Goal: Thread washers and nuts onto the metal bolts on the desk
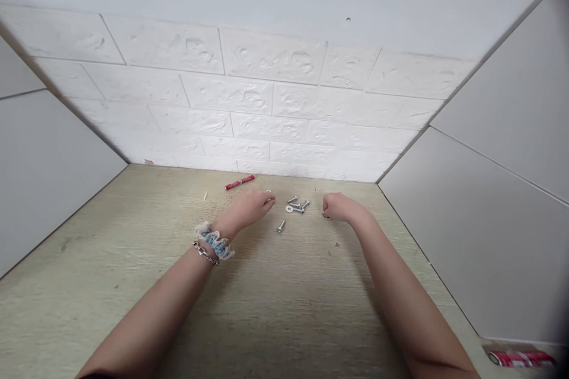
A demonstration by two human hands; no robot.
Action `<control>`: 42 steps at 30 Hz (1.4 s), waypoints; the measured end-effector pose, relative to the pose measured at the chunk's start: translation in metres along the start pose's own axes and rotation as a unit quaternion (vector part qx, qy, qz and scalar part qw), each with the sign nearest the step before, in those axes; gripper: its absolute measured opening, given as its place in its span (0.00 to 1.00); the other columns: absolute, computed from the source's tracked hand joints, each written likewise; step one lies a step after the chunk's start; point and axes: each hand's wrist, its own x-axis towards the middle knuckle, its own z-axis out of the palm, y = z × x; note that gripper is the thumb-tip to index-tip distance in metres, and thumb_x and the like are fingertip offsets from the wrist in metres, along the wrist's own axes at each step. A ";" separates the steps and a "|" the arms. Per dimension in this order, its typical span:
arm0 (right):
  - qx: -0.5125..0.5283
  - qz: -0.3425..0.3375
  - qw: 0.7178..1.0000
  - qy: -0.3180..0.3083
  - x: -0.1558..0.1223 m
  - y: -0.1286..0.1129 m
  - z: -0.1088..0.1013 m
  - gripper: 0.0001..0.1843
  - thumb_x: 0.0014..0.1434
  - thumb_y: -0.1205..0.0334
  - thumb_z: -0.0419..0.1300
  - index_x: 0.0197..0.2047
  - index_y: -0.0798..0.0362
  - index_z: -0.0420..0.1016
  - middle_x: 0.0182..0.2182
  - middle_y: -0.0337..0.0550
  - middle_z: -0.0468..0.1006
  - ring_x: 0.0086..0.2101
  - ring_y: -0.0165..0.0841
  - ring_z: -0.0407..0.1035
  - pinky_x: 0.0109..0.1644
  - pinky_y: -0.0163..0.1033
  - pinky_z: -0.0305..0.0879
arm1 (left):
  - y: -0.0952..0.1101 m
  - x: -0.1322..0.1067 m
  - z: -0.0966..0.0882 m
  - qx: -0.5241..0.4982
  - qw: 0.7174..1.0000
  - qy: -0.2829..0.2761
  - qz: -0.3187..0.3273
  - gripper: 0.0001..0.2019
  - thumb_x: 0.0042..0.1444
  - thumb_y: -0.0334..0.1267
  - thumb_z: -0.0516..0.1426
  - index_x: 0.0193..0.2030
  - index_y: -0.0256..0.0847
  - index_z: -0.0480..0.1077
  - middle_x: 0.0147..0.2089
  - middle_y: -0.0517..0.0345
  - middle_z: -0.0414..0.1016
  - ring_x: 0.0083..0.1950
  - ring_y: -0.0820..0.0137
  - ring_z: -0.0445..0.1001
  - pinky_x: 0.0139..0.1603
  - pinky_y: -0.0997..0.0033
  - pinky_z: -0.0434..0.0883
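Observation:
My left hand (249,208) reaches forward over the pale wooden table (133,284), fingers pinched together on a small metal piece at its tips. It wears a blue-and-white scrunchie and a chain bracelet at the wrist. Just right of it lie a few silver bolts and a washer (296,206), with one more bolt (280,226) lying nearer to me. My right hand (338,207) rests curled on the table right of the bolts, fingers closed; what it holds, if anything, is hidden.
A red marker (239,182) lies near the back wall of white brick-pattern panels. Grey side panels close in left and right. A red-and-white object (518,358) lies at the near right corner. A tiny white bit (205,195) sits left of the marker.

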 end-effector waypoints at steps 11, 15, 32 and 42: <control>-0.037 0.046 0.995 0.077 0.004 0.005 0.008 0.15 0.53 0.73 0.49 0.42 0.61 0.72 0.40 0.57 0.74 0.41 0.40 0.69 0.38 0.38 0.60 | -0.026 -0.002 -0.017 0.056 0.982 0.060 -0.170 0.21 0.62 0.43 0.37 0.42 0.39 0.69 0.36 0.48 0.75 0.35 0.63 0.72 0.34 0.68 0.63; -0.038 0.002 0.990 0.137 0.003 -0.011 0.008 0.17 0.58 0.61 0.50 0.48 0.57 0.69 0.47 0.55 0.70 0.48 0.42 0.63 0.47 0.42 0.58 | -0.028 0.000 -0.013 0.029 0.992 -0.014 -0.124 0.16 0.58 0.44 0.44 0.36 0.42 0.71 0.36 0.53 0.75 0.37 0.63 0.72 0.35 0.70 0.64; -0.094 -0.097 0.975 0.178 0.006 -0.041 0.032 0.11 0.54 0.71 0.51 0.37 0.58 0.74 0.41 0.54 0.72 0.46 0.43 0.62 0.58 0.63 0.34 | -0.020 0.004 0.024 0.111 0.992 -0.017 -0.063 0.14 0.57 0.39 0.45 0.33 0.34 0.69 0.37 0.43 0.74 0.38 0.61 0.73 0.34 0.67 0.65; 0.230 -0.173 0.936 0.203 -0.025 -0.064 0.008 0.07 0.54 0.60 0.51 0.31 0.53 0.66 0.27 0.38 0.72 0.28 0.29 0.64 0.35 0.35 0.58 | 0.006 0.004 -0.004 -0.598 0.793 0.000 -0.113 0.14 0.52 0.48 0.54 0.31 0.37 0.67 0.31 0.59 0.70 0.24 0.80 0.63 0.26 0.78 0.62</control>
